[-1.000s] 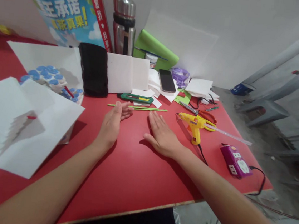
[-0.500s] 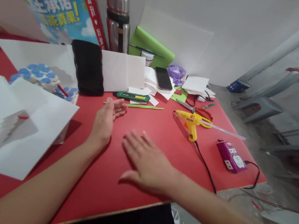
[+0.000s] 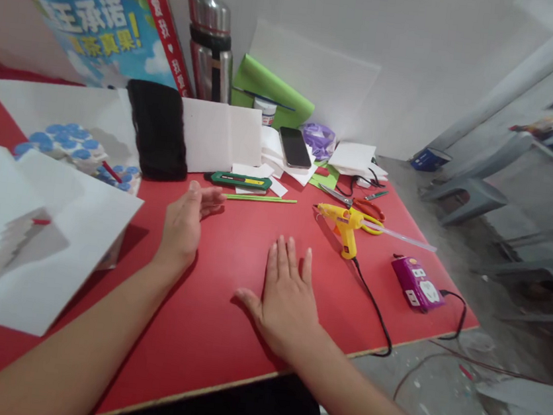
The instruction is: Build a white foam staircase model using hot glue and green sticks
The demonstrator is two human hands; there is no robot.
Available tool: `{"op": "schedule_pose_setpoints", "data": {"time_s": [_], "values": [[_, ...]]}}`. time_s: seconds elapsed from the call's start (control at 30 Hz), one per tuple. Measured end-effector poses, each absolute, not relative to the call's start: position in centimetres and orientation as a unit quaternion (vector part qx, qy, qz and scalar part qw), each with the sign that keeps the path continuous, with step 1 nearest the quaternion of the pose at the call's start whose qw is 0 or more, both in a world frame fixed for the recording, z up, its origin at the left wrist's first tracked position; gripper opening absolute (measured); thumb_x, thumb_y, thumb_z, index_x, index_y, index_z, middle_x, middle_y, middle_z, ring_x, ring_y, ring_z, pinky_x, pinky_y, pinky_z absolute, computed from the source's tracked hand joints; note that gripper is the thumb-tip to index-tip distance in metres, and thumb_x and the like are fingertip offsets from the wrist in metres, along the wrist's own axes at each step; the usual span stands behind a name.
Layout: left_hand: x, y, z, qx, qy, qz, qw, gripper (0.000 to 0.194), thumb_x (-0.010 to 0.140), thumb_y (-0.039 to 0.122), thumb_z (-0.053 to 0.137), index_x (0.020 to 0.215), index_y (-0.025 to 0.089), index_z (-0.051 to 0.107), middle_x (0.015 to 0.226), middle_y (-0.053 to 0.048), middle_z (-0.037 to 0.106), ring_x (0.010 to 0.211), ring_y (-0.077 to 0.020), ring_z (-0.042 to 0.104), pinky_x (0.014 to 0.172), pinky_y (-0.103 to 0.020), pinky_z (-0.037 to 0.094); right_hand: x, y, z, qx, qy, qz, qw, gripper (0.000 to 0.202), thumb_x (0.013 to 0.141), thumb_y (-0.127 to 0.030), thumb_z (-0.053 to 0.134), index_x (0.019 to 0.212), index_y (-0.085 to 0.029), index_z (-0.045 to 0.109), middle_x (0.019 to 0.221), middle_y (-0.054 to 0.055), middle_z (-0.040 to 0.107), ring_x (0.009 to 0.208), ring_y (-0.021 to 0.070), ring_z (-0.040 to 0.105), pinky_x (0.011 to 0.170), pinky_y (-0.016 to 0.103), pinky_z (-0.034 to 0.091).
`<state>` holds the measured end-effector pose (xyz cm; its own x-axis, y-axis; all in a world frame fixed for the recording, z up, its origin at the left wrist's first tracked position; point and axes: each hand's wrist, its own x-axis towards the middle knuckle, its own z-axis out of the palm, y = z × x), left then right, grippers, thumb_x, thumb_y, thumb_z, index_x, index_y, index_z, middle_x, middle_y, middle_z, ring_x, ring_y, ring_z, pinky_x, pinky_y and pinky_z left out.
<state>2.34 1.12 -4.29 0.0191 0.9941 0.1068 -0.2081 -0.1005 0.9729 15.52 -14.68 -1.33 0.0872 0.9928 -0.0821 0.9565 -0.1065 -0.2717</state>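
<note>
My left hand (image 3: 184,225) rests on its edge on the red table (image 3: 222,334), palm turned inward and fingers apart, holding nothing. Its fingertips are beside two thin green sticks (image 3: 267,199). Flat on the table lies my right hand (image 3: 287,295), fingers pointing away and thumb spread, with nothing held. Beyond the sticks is a green cutter knife (image 3: 239,181). To the right of my right hand lies a yellow glue gun (image 3: 347,223) with a clear glue stick in its back, near scissors (image 3: 368,211).
A folded white paper piece (image 3: 91,213) covers part of a blue-dotted object at the left. A black case (image 3: 158,131), a steel flask (image 3: 209,50) and a phone (image 3: 294,147) are at the back. A purple power box (image 3: 417,283) sits at the right, with cords running off.
My right hand has moved right and turned, its fingers now pointing away from me. My left hand has barely moved. The view has shifted slightly.
</note>
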Motion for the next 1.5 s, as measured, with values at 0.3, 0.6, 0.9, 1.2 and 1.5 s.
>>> {"op": "schedule_pose_setpoints", "data": {"time_s": [0.3, 0.6, 0.9, 1.2, 1.5], "values": [[2.2, 1.6, -4.5, 0.473, 0.413, 0.566, 0.534, 0.058, 0.096, 0.069, 0.054, 0.092, 0.016, 0.076, 0.092, -0.012, 0.079, 0.09, -0.0249, 0.076, 0.089, -0.042, 0.06, 12.4, -9.4, -1.7, -0.681, -0.719, 0.135, 0.045, 0.106, 0.101, -0.078, 0.028, 0.164, 0.006, 0.025, 0.173, 0.027, 0.014, 0.165, 0.0374, 0.006, 0.133, 0.06, -0.001], [2.8, 1.5, -4.6, 0.488, 0.406, 0.561, 0.531, 0.058, 0.098, 0.069, 0.055, 0.084, 0.017, 0.079, 0.082, -0.008, 0.078, 0.079, -0.0243, 0.073, 0.087, -0.049, 0.06, 18.4, -18.5, -1.9, -0.773, -0.624, 0.054, 0.096, 0.102, 0.1, -0.076, 0.038, 0.163, 0.003, 0.032, 0.171, 0.03, 0.022, 0.163, 0.0426, 0.011, 0.13, 0.07, 0.007], [2.7, 1.8, -4.8, 0.478, 0.409, 0.563, 0.537, 0.06, 0.098, 0.069, 0.053, 0.082, 0.017, 0.078, 0.08, -0.008, 0.078, 0.079, -0.0258, 0.073, 0.087, -0.052, 0.06, 11.5, -12.2, -2.1, -0.682, -0.709, 0.153, 0.098, 0.101, 0.102, -0.076, 0.029, 0.165, 0.003, 0.026, 0.174, 0.024, 0.014, 0.165, 0.0343, 0.006, 0.134, 0.053, 0.011], [2.5, 1.8, -4.6, 0.493, 0.403, 0.558, 0.532, 0.064, 0.092, 0.074, 0.058, 0.083, 0.013, 0.075, 0.079, -0.009, 0.078, 0.074, -0.0228, 0.074, 0.081, -0.046, 0.063, 18.5, -16.0, -4.3, -0.826, -0.542, 0.046, 0.148, 0.103, 0.103, -0.073, 0.034, 0.16, 0.012, 0.031, 0.169, 0.035, 0.022, 0.162, 0.0439, 0.016, 0.131, 0.058, 0.018], [3.0, 1.5, -4.0, 0.511, 0.413, 0.545, 0.521, 0.058, 0.089, 0.069, 0.064, 0.084, 0.012, 0.076, 0.078, -0.01, 0.078, 0.071, -0.0207, 0.074, 0.078, -0.041, 0.064, 23.2, -37.5, -3.6, -0.914, -0.405, -0.032, -0.004, 0.107, 0.096, -0.081, 0.023, 0.153, 0.005, 0.05, 0.152, 0.038, 0.052, 0.15, 0.0516, 0.042, 0.122, 0.068, 0.033]]}}
